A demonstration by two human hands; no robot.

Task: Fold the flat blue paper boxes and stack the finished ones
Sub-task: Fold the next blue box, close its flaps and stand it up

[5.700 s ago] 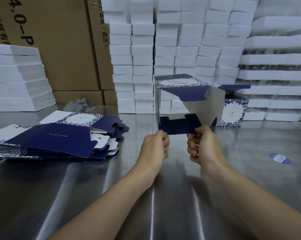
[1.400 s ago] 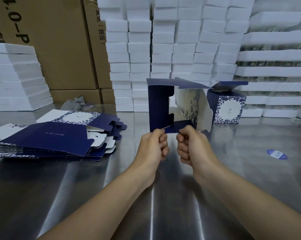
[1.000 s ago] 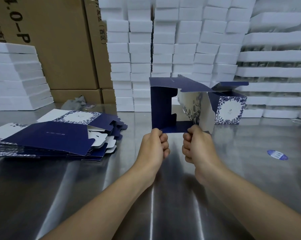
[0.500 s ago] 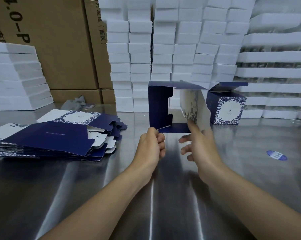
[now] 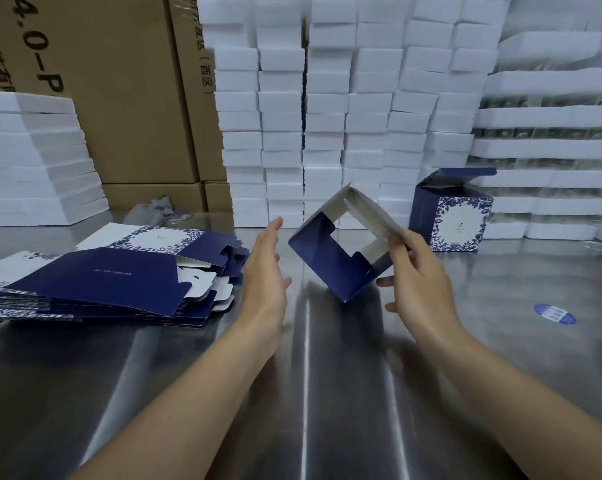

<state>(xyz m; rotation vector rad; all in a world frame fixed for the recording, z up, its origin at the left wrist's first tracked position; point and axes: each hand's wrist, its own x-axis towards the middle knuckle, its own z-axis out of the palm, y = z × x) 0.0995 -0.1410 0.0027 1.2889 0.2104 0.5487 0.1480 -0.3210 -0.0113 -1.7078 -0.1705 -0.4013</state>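
1. Only one finished box [image 5: 452, 216] stands on the table [image 5: 327, 393], its top flap still up, so no stack has been started.
2. Left of the finished box, the right hand [image 5: 417, 271] grasps the box [image 5: 327, 261] now being folded. It is opened into a square tube and tipped onto one corner.
3. The left hand [image 5: 264, 271] is released, with its fingers straight. It is just beside that tube, farther left of the finished box, and seems not to touch it.
4. I judge the tube's end flaps are still to be closed.
5. Far left of the finished box, a thick pile [image 5: 95, 282] of flats waits, so most of the work is left.
6. The pile runs off the frame edge, so it can't be counted.
7. The tube's far end is hidden, and I can't tell whether its low corner touches the table.
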